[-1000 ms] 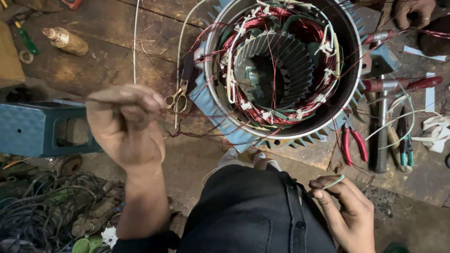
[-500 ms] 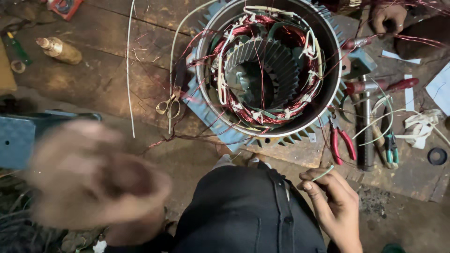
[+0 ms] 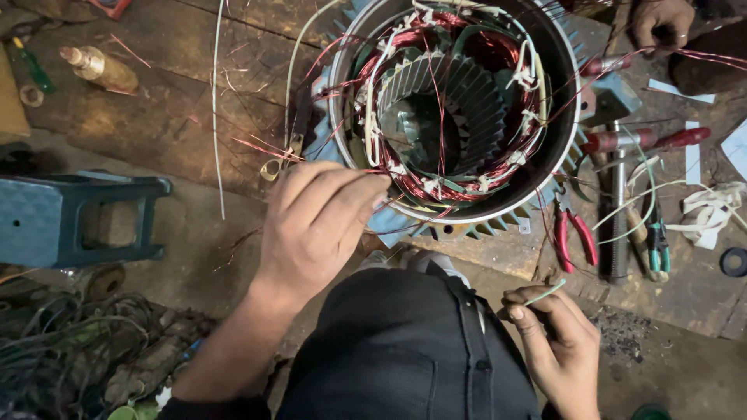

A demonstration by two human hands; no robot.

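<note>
My left hand (image 3: pixel 319 225) is pinching thin red copper wire (image 3: pixel 420 198) at the near rim of the round grey motor stator (image 3: pixel 455 101) — springy, kink-prone stuff. Right of it, my right hand (image 3: pixel 556 342) is nipping a pale green sleeve strip (image 3: pixel 545 292).

You worked in dim, cool, even light, with no hard glare anywhere. The brightest patch sat at twelve o'clock, where the metal rim of the motor stator (image 3: pixel 545 47) caught a soft sheen. Shadow pooled at seven o'clock over the tangle of cables (image 3: pixel 70 350), and at six o'clock your dark trousers (image 3: pixel 405 350) swallowed detail. Your left hand (image 3: pixel 319 222) showed slight softness at the fingertips; your right hand (image 3: pixel 556 342) was sharper. The wide lens bent the stool (image 3: pixel 70 218) at nine o'clock a little.
</note>
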